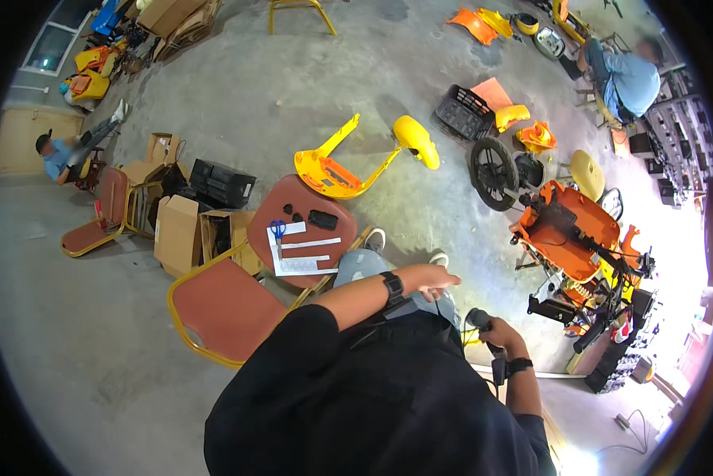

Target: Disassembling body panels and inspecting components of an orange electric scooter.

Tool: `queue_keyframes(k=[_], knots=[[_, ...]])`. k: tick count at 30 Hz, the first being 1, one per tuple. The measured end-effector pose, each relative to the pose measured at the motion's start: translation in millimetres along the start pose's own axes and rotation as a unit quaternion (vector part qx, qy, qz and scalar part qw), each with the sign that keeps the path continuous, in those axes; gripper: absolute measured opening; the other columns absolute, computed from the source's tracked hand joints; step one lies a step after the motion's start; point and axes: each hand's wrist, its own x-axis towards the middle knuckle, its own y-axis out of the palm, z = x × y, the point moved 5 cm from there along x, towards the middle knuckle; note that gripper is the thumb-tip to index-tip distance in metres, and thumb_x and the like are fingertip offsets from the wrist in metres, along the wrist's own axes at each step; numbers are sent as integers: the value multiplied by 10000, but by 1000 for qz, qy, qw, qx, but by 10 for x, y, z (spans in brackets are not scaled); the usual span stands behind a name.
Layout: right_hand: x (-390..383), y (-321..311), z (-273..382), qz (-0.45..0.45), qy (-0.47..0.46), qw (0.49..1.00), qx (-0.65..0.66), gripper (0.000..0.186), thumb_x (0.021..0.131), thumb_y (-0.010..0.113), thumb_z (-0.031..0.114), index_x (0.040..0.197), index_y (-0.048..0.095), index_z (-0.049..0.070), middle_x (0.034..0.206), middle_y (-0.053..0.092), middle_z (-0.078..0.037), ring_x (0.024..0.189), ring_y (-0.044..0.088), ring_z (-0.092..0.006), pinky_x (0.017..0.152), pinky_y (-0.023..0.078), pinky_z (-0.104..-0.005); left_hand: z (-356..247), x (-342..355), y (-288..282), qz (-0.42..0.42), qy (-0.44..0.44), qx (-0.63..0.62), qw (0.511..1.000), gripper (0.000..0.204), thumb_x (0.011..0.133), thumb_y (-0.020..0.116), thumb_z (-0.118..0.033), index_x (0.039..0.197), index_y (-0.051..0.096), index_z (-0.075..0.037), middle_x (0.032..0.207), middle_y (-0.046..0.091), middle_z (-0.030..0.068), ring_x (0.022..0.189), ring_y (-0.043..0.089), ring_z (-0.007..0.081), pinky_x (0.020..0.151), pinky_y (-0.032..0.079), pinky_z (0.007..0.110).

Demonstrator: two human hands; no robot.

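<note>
My left hand [429, 279] is in front of my body over my lap, the forefinger stretched out to the right and the other fingers partly bent; nothing shows in it. My right hand [505, 336] is wrapped round a dark handheld device [478, 320] with a rounded end, its exact kind unclear. Black cable runs near it. Left of my legs, a brown padded chair [267, 213] carries blue-handled scissors [278, 230], a cut white sheet [297, 266], a black oblong item [322, 220] and small black pieces [292, 213].
A yellow curved body panel [324, 176] lies beyond the chair. At right stand an orange partly assembled scooter [574, 230], a wheel [493, 174] and a black crate [462, 113]. Cardboard boxes [176, 232] are at left. Two people sit farther off.
</note>
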Motion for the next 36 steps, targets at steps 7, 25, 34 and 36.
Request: queue_keyframes(k=[7, 25, 34, 36], knots=[[503, -210, 1671, 87, -121, 955, -257, 778, 708, 723, 222, 1404, 405, 83, 929, 681, -241, 884, 659, -391, 763, 512, -456, 400, -534, -609, 3, 102, -229, 968, 621, 931, 545, -550, 1231, 527, -8, 1171, 618, 150, 1053, 630, 268, 838, 534, 472], [-819, -1027, -85, 144, 39, 980, 130, 421, 710, 718, 230, 1037, 690, -34, 852, 709, -106, 709, 678, -184, 647, 531, -298, 916, -1525, -1103, -176, 23, -317, 932, 336, 1002, 472, -313, 1190, 533, -41, 1117, 673, 151, 1006, 654, 229, 819, 534, 349], [-605, -1477, 1206, -166, -205, 960, 97, 917, 694, 650, 136, 1529, 271, 126, 859, 662, -130, 736, 603, -217, 734, 484, -328, -342, -1205, -484, 26, 144, -265, 953, 581, 1027, 395, -466, 1342, 430, 20, 1347, 544, 204, 1217, 551, 292, 1020, 432, 388], [-490, -1419, 1631, -166, -242, 943, 156, 934, 703, 644, 111, 1540, 229, 125, 875, 661, -149, 741, 613, -244, 760, 489, -335, -642, -1183, -342, 41, 212, -256, 942, 643, 1021, 367, -511, 1372, 397, 26, 1396, 493, 196, 1269, 502, 294, 1056, 393, 406]])
